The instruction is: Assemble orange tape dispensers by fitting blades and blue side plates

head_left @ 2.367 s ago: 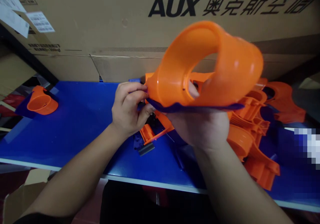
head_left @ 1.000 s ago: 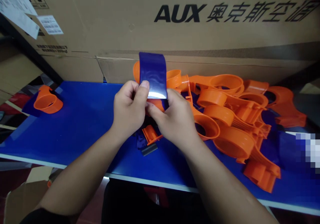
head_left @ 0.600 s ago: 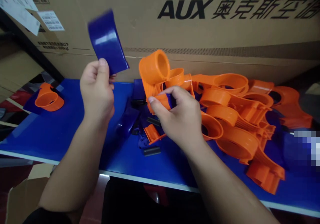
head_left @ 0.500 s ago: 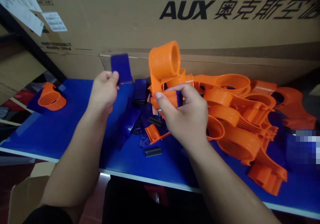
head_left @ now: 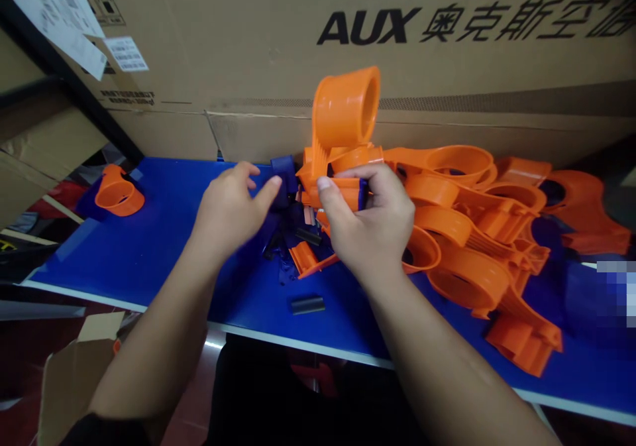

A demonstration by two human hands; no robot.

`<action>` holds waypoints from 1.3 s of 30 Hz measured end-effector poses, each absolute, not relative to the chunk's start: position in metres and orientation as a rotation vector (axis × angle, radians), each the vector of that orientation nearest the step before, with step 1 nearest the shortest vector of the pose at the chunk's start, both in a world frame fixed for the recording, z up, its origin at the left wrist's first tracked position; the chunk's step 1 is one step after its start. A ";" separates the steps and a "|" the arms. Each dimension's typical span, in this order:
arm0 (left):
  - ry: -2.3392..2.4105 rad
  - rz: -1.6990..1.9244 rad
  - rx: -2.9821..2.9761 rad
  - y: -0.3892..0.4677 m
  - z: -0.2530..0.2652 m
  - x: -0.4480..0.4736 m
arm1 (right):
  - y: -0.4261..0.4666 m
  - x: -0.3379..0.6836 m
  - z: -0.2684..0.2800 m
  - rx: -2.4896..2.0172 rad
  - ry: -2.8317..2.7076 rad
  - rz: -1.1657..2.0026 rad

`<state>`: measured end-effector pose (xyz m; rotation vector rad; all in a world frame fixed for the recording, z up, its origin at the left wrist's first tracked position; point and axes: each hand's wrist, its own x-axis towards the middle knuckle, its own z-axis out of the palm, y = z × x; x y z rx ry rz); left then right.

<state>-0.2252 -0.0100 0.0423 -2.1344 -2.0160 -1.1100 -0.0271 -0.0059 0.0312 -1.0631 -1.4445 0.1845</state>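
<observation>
My right hand [head_left: 370,227] is closed around the lower part of an orange plastic tape dispenser [head_left: 342,111], its wide ring standing up above my fingers. A dark blue edge shows at the gripped end, between thumb and fingers. To the left, my left hand [head_left: 231,211] hovers with thumb and fingers apart, and nothing shows between them. Just beyond its thumb are dark blue plastic pieces [head_left: 284,167], partly hidden by the hand. Below the dispenser, a small orange part [head_left: 304,258] and a short black strip [head_left: 307,304] lie on the blue table [head_left: 163,247].
A heap of orange tape dispensers [head_left: 462,227] spreads over the table's right side. One more orange dispenser [head_left: 119,197] sits at the far left. Behind the table stands a large cardboard box [head_left: 238,42]. An open carton [head_left: 74,380] is below the table's front edge.
My left hand has moved right and opened, and the flat blue piece it held no longer shows in it. My right hand still holds the tape dispenser, turned slightly.
</observation>
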 end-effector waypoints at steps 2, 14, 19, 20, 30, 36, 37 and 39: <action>-1.842 -0.915 -2.361 -0.063 0.046 -0.212 | -0.007 -0.027 0.032 -1.050 -1.445 0.193; -1.803 -0.620 -2.499 -0.130 -0.003 -0.184 | -0.003 -0.018 0.032 -1.029 -1.389 0.103; -1.942 -0.562 -2.306 -0.057 0.023 -0.188 | -0.004 -0.016 0.032 -1.035 -1.393 0.088; -1.994 -0.503 -2.278 -0.043 0.024 -0.185 | -0.004 -0.015 0.032 -1.032 -1.390 0.092; -1.880 -0.918 -2.210 -0.001 0.026 -0.177 | -0.005 -0.012 0.032 -1.062 -1.454 0.188; -1.393 -1.882 -2.221 0.005 0.027 -0.163 | -0.005 -0.008 0.036 -1.030 -1.529 0.259; -1.373 -1.936 -2.247 0.003 0.024 -0.160 | -0.005 -0.008 0.036 -1.030 -1.552 0.252; -1.405 -2.005 -2.308 -0.006 0.018 -0.154 | -0.006 -0.007 0.038 -1.039 -1.596 0.221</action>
